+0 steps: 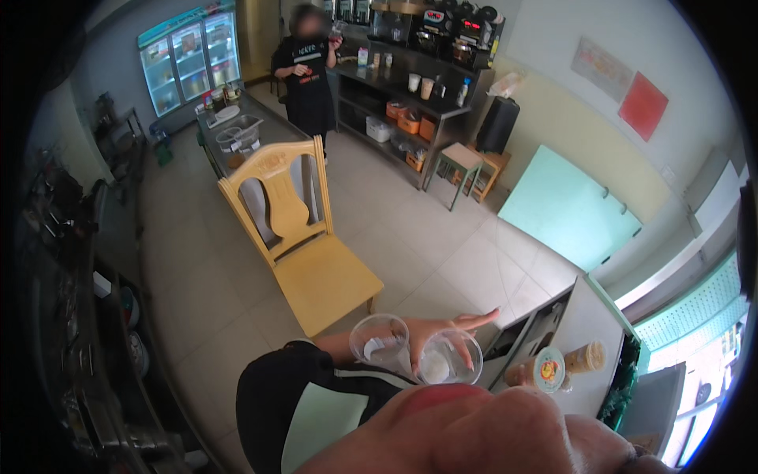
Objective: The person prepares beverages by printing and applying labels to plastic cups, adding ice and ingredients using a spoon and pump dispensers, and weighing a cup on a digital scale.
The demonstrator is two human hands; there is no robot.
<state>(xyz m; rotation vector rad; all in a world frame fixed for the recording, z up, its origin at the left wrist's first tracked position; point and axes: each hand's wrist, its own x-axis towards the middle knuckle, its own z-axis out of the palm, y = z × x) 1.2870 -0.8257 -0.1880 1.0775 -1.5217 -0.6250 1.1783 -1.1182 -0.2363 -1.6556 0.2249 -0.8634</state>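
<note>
My left hand (438, 338) reaches in from the left at the bottom centre, index finger stretched out, the other fingers and thumb around a clear plastic cup (450, 358) with something whitish at its bottom. A second clear plastic cup (379, 340) overlaps my wrist; whether that hand holds it too I cannot tell. At the lower right, my right hand (514, 374) is mostly hidden behind my face, its fingers around a cup with a printed lid (548, 370) and a brownish drink. Just beyond it a cup of light brown drink (586, 357) stands on the counter (583, 314).
A yellow wooden chair (325, 278) is in front of me, by a long metal table (272, 130). Behind it a person in a dark apron (308, 77) holds up a cup. Shelving with machines (402, 95), a stool (459, 155) and a mint-green board (562, 207) line the far side.
</note>
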